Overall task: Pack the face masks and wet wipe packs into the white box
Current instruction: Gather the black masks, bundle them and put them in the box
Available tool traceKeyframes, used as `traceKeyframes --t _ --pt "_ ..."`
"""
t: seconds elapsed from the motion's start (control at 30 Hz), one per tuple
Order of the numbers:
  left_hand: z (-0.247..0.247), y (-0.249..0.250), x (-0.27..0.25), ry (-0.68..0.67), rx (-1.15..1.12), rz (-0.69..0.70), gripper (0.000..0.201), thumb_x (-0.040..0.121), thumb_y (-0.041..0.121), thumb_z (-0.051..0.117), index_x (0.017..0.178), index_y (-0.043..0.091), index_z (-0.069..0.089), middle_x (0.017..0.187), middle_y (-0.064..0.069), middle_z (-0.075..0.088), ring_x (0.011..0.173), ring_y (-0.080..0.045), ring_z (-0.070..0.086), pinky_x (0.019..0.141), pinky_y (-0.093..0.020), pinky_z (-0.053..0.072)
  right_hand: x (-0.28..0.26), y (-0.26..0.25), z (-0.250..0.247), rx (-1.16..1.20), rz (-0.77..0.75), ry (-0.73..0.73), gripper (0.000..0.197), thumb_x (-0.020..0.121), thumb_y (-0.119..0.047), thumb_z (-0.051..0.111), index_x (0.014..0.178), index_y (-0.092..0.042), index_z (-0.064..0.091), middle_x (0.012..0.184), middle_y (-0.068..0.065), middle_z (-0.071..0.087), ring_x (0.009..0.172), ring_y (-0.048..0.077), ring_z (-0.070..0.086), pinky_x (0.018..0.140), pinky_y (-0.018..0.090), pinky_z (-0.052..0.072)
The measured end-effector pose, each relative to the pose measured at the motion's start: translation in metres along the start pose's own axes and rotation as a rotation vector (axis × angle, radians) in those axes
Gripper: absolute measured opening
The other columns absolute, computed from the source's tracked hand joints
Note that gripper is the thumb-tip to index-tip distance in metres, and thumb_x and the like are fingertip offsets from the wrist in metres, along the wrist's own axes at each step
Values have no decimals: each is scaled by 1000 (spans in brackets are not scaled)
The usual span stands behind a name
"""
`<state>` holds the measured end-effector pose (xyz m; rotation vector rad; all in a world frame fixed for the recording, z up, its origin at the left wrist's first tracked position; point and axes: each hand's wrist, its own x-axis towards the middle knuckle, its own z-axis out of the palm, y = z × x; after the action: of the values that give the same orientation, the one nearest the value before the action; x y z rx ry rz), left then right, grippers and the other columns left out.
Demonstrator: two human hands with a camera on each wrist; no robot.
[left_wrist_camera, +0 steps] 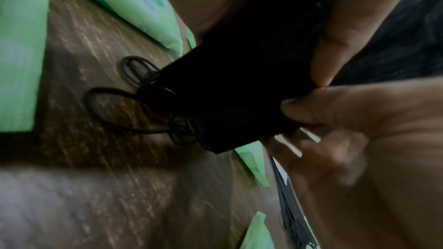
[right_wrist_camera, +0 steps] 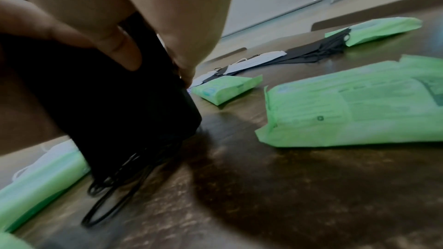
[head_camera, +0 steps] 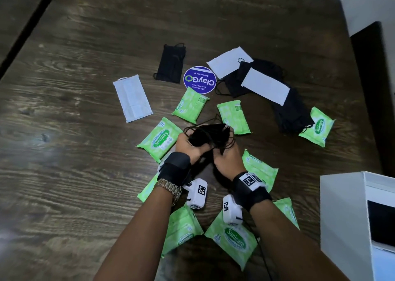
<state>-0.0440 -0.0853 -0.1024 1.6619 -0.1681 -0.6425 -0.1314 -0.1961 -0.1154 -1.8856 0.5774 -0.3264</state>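
Observation:
Both hands grip one stack of black face masks [head_camera: 206, 134] upright on the table, its lower end and ear loops touching the wood. My left hand [head_camera: 188, 145] grips the stack's left side, my right hand [head_camera: 227, 156] its right side. In the left wrist view the black stack [left_wrist_camera: 227, 86] is pinched between thumb and fingers [left_wrist_camera: 318, 105]. The right wrist view shows the stack [right_wrist_camera: 115, 101] with fingers [right_wrist_camera: 120, 48] curled over it. Green wet wipe packs [head_camera: 159, 139] lie all around. The white box [head_camera: 350, 212] stands at the right edge.
A white mask [head_camera: 132, 97] lies to the left, a black mask [head_camera: 171, 63] beyond it. More black and white masks [head_camera: 265, 86] are piled at the back right. A round blue sticker [head_camera: 199, 80] lies mid-table. A dark chair back [head_camera: 374, 92] stands at the right.

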Motion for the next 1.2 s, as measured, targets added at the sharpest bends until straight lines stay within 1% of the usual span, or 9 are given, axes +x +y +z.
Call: traceKeyframes --t 0.17,0.27,0.47,0.6,0.67,0.73,0.9,1.03,1.2 --pt "4 5 -12 -37 47 43 28 70 -13 75 90 6 66 77 4 66 61 17 58 62 -4 44 0 5 -1 -16 3 9 56 79 12 56 133 6 45 124 9 60 115 0 54 104 20 42" --pt "10 8 -12 -59 57 84 26 73 -14 70 89 6 68 82 1 66 62 19 57 63 -3 43 -1 5 -3 29 -6 31 47 81 16 56 126 7 45 111 -4 61 105 -9 59 94 11 43" --pt "4 0 -8 38 -20 -23 18 77 -5 74 92 2 66 77 3 68 62 7 64 60 -12 50 -3 19 -23 -9 89 41 45 82 -6 74 117 -19 49 108 -9 63 103 4 62 92 18 48" --pt "15 -7 -10 1 70 -104 13 72 -5 73 80 2 64 73 3 69 55 11 59 57 -14 49 -6 25 -14 -78 85 30 51 86 7 64 133 6 45 119 -2 60 115 9 54 98 3 35" --pt "24 -3 -12 -9 81 -125 17 73 -8 68 74 7 60 60 13 62 47 13 54 52 -7 44 -7 22 -8 -67 94 17 47 86 11 57 132 8 47 118 5 62 113 13 56 102 17 41" --pt "27 5 -13 6 102 -102 23 76 -9 67 65 9 57 44 16 54 37 5 49 40 -11 38 -7 14 -8 -46 79 38 42 87 10 55 129 5 53 116 6 64 107 7 59 100 26 45" --pt "12 14 -15 28 30 -28 16 78 -10 69 79 3 60 58 10 61 46 7 55 46 -10 44 -5 12 -26 10 54 115 43 83 -2 74 118 -16 53 108 -13 63 101 -14 58 89 5 41" --pt "10 14 -18 -44 71 -32 17 78 -8 72 71 2 60 55 2 56 37 4 50 40 -11 38 -7 18 -25 -53 34 102 43 81 -3 75 118 -17 57 112 0 64 108 12 61 96 19 45" --pt "15 12 -13 2 -6 -28 15 76 -8 74 76 5 66 57 15 66 52 7 59 52 -12 48 -4 12 -19 -4 60 62 47 75 -17 83 116 -22 61 110 1 70 104 14 67 93 32 55"
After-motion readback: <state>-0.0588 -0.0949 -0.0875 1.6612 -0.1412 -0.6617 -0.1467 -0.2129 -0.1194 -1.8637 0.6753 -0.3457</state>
